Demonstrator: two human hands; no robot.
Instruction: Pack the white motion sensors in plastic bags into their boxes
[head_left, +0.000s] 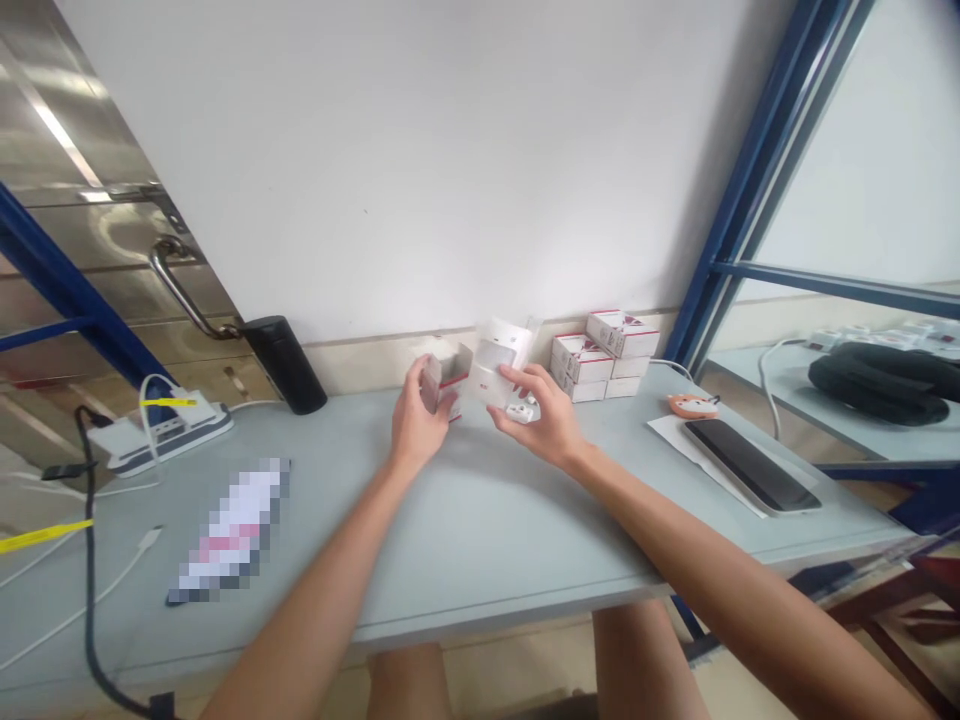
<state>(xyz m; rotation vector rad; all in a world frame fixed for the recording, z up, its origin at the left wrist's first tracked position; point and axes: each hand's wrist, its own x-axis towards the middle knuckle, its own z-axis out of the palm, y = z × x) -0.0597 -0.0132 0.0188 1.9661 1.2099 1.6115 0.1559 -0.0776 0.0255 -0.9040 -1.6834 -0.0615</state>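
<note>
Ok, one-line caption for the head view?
Left hand grips an open white box, right hand a white insert, beside stacked boxes.

hands (421, 420) (538, 415): 2 | open carton (441, 380): 1 | stacked cartons (600, 352): 5 | phone (750, 465): 1 | power strip (161, 435): 1

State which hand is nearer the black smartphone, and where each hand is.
Right. The right hand is left of the smartphone and closer to it; the left hand is farther left, beyond the right hand.

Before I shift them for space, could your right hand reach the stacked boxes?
Probably yes: the right hand is close to the stacked white boxes, with nothing between, though it grips a white carton.
</note>
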